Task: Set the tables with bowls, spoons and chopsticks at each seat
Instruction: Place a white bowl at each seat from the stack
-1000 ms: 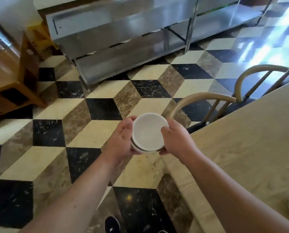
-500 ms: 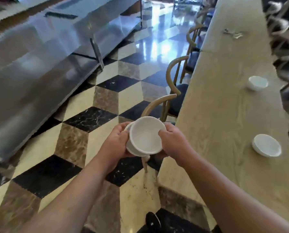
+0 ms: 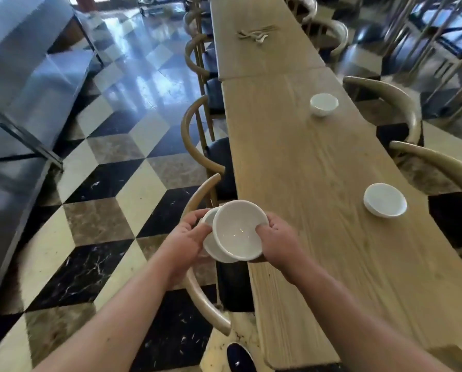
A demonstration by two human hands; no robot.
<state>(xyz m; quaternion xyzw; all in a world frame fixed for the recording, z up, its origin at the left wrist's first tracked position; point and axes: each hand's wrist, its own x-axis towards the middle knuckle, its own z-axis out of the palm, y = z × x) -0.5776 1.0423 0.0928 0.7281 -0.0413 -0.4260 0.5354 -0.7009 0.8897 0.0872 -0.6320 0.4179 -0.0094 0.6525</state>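
I hold white bowls over the left edge of the long wooden table point(image 3: 305, 183). My right hand point(image 3: 278, 241) grips the top bowl point(image 3: 238, 232), which is slid off to the right. My left hand point(image 3: 185, 237) holds the bowls beneath point(image 3: 213, 248). Two more white bowls stand along the table's right side, one near point(image 3: 384, 200) and one farther off point(image 3: 324, 104). A pile of spoons and chopsticks point(image 3: 255, 33) lies on the far table.
Curved wooden chairs line both sides: one right under my hands point(image 3: 197, 291), another just beyond point(image 3: 195, 135), two on the right point(image 3: 401, 103). A steel counter point(image 3: 23, 76) runs along the left across a checkered floor. My shoe point(image 3: 240, 358) shows below.
My view has swung from the floor to along the table. The top bowl has slid to the right off the stack, which was flush a second ago.
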